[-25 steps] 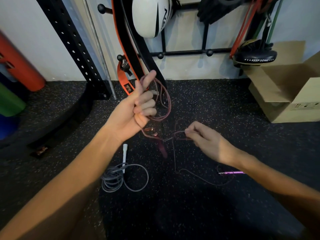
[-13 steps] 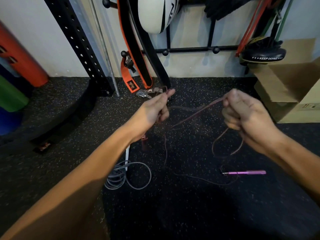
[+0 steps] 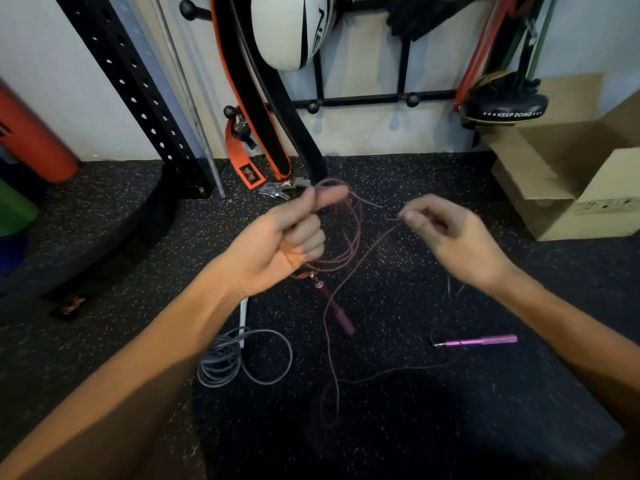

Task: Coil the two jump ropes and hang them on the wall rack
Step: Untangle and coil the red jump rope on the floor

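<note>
My left hand [image 3: 289, 242] is closed around several loops of the thin purple jump rope [image 3: 349, 237], with the forefinger stuck out. One purple handle [image 3: 334, 308] dangles below that hand. My right hand [image 3: 446, 233] pinches the same rope between thumb and fingertips, a little to the right of the coil. From there the rope trails down across the floor to the second purple handle [image 3: 479, 340], which lies flat. A grey jump rope [image 3: 239, 358] with a white handle lies coiled on the floor under my left forearm. The black wall rack [image 3: 363, 100] with round pegs is straight ahead.
On the rack hang an orange and black belt [image 3: 249, 98], a white ball [image 3: 292, 29], resistance bands [image 3: 485, 53] and a black pad [image 3: 505, 109]. An open cardboard box [image 3: 568, 174] stands at right. A black perforated upright [image 3: 138, 98] and coloured rollers [image 3: 31, 140] are at left.
My right hand has come back in toward the left hand and lower on the rope. My left hand has turned palm up with a bigger coil, and the handle under it now hangs in view.
</note>
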